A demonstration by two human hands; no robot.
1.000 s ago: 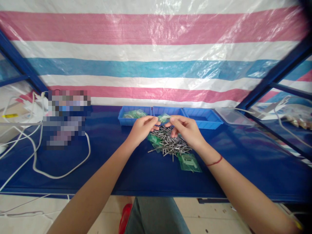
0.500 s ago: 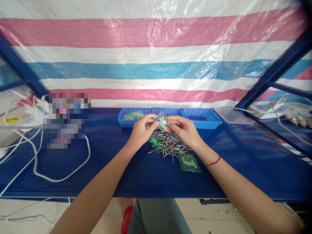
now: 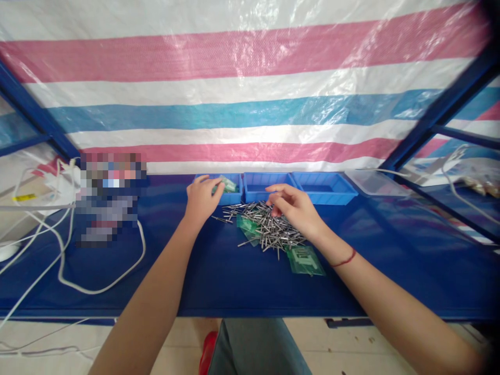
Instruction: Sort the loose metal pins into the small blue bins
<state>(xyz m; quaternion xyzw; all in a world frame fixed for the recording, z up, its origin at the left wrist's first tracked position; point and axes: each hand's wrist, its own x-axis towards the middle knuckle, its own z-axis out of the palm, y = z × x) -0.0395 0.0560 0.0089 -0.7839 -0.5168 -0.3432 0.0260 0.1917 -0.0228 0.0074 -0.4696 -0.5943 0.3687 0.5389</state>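
Observation:
My left hand (image 3: 201, 198) reaches to the leftmost blue tray (image 3: 234, 198), thumb and fingers closed on a small greenish bag (image 3: 228, 184) at the tray's rim. A pile of small metal pins (image 3: 269, 229) lies on the blue table (image 3: 219, 271) between my hands. My right hand (image 3: 292, 207) hovers over the pile's far side. Its fingers curl down and the tips touch the pins; whether it grips any is hidden. Flat green bags (image 3: 305, 259) lie under and beside the pile.
Two more blue trays (image 3: 265, 186) (image 3: 324, 188) stand in a row to the right, then a clear plastic tray (image 3: 375, 183). White cables (image 3: 97, 284) loop across the table's left side. Blue frame posts (image 3: 429, 125) flank a striped tarp behind.
Both hands held a small bag together above the pile. Now my left hand has carried it left to the first tray and my right hand has dropped onto the pins.

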